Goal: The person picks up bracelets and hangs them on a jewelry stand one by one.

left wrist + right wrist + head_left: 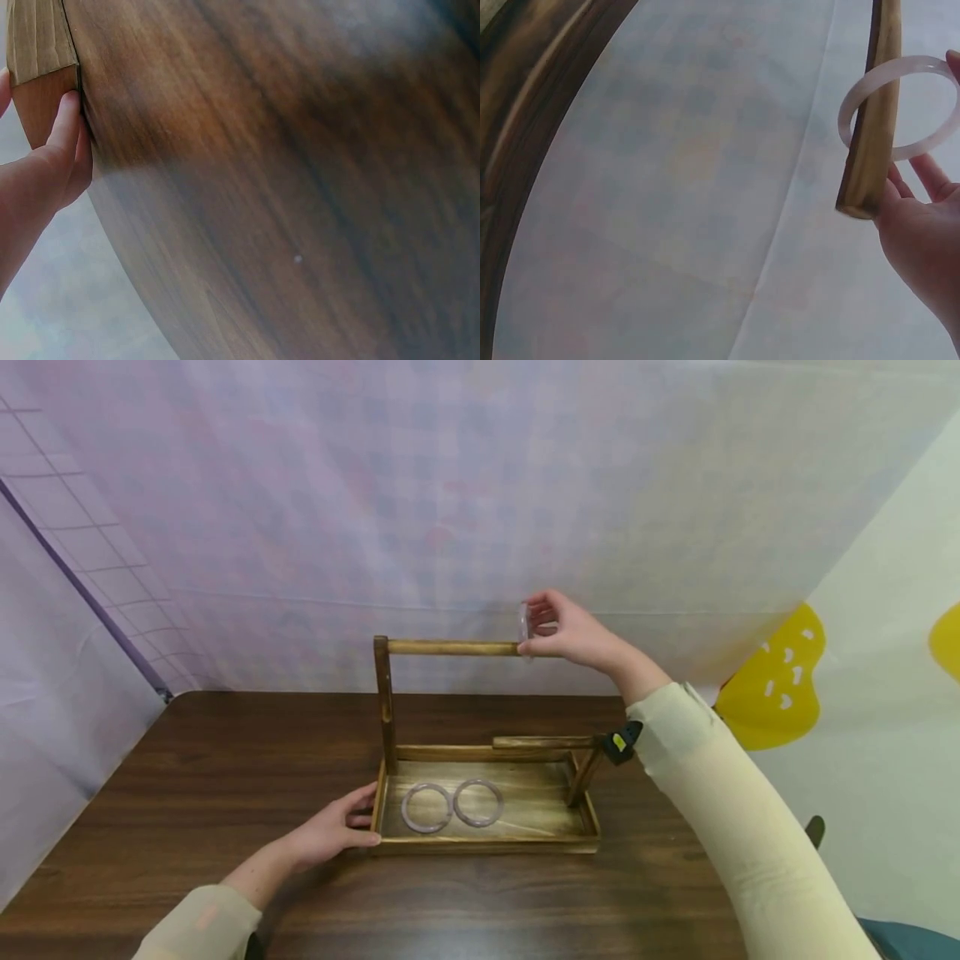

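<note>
Raised, the right hand (pixel 570 631) holds a pale bangle (pixel 523 622) between thumb and curled fingers, while the left hand (pixel 330 835), its fingers spread a little from the thumb, rests against the left end of a shallow wooden tray (pixel 487 847). That bangle is around the upper bar (pixel 450 648), near its free right end; whether ring and wood touch, I cannot tell. At its other end the bar meets a tall post (pixel 385 693), upright at the tray's left side. Opposite, a short post (pixel 583 777) bears a lower bar (pixel 540 742), which runs left and stops about midway over the tray. Inside the tray, toward the left, two more rings lie flat side by side, a left ring (pixel 427 830) and a right ring (pixel 478 823), touching or very nearly so. All of it stands on a dark brown counter (pixel 225 760). Pale sleeves (pixel 750 827) cover the forearms, with a black strap (pixel 618 745) at the right wrist. Behind hangs a faintly checked cloth (pixel 450 485); at the right is a yellow shape (pixel 780 685) with white marks.
</note>
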Demonstrator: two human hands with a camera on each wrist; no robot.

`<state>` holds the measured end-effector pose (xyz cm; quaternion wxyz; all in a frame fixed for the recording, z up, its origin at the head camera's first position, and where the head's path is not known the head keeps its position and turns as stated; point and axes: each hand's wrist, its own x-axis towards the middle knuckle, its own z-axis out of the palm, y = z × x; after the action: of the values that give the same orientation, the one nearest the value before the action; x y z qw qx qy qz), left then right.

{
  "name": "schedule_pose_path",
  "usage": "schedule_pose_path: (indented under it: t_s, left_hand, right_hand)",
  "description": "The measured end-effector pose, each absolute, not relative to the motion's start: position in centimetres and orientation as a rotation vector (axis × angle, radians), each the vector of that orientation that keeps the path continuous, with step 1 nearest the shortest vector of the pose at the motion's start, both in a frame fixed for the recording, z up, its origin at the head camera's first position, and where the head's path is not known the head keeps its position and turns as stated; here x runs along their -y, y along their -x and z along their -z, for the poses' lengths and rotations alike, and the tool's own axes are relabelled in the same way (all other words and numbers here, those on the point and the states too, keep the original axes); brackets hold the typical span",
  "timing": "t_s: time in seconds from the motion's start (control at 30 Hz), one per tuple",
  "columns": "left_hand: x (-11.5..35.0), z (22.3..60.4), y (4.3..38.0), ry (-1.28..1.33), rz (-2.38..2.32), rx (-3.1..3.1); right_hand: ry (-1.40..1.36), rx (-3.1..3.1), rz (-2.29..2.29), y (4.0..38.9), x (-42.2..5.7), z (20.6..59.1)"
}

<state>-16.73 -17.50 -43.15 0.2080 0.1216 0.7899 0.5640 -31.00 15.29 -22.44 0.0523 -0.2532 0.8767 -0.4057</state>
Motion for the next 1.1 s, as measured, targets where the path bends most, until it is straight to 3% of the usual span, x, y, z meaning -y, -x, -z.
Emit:
schedule_pose_path:
  t_s: [1.1]
  left_hand:
    - [17.0,43.0,16.6,-0.346,-1.561,-2.224]
  right_hand:
    - [0.931,-2.631,1.151,30.7,-11.3,22.2]
